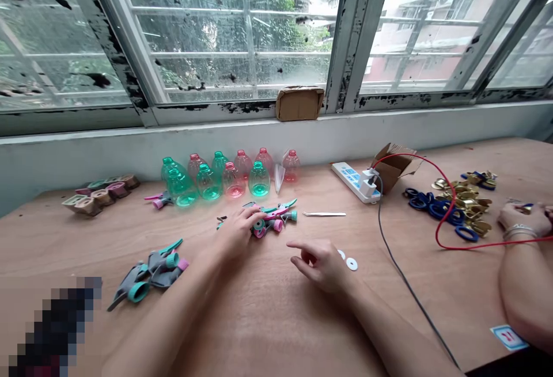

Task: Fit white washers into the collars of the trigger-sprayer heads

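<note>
Pink, teal and grey plastic spray heads (277,225) lie under the left hand (239,228), its grip unclear, and ahead of the right hand (318,263), its fingers parted. Grasp one head by its body, clear of its neighbours

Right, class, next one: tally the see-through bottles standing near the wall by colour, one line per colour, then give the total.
Green bottles: 5
Pinkish-red bottles: 5
Total: 10
</note>
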Motion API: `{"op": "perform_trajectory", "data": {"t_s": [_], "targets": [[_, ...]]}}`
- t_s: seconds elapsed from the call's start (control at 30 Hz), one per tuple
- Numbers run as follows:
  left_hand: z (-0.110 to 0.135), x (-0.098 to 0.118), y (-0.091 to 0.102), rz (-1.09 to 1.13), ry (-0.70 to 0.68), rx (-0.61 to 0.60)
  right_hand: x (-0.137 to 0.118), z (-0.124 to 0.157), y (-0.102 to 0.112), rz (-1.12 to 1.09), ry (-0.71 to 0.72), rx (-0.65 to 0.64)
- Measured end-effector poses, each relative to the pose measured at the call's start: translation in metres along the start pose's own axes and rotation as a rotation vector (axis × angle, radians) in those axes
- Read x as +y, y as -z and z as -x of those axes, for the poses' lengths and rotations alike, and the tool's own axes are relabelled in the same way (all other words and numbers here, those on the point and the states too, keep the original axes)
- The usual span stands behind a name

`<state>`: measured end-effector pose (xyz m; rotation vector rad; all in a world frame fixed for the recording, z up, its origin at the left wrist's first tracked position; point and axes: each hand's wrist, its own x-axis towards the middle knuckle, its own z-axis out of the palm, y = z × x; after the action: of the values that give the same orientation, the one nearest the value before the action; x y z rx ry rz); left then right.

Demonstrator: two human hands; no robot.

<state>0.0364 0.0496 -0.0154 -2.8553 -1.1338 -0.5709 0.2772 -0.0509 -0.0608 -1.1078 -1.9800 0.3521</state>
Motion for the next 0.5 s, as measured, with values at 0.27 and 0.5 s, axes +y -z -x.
{"op": "perform_trajectory", "data": {"t_s": [0.27, 0.5], "targets": [[0.050, -0.018, 0.037, -0.144, 0.340, 0.304, -0.011, -0.005, 0.013, 0.246, -0.058, -0.075], [0.111, -0.029, 0.050, -0.143, 0.536, 0.586, 0.013, -0.001, 0.056, 0.430, -0.451, -0.258]]}}
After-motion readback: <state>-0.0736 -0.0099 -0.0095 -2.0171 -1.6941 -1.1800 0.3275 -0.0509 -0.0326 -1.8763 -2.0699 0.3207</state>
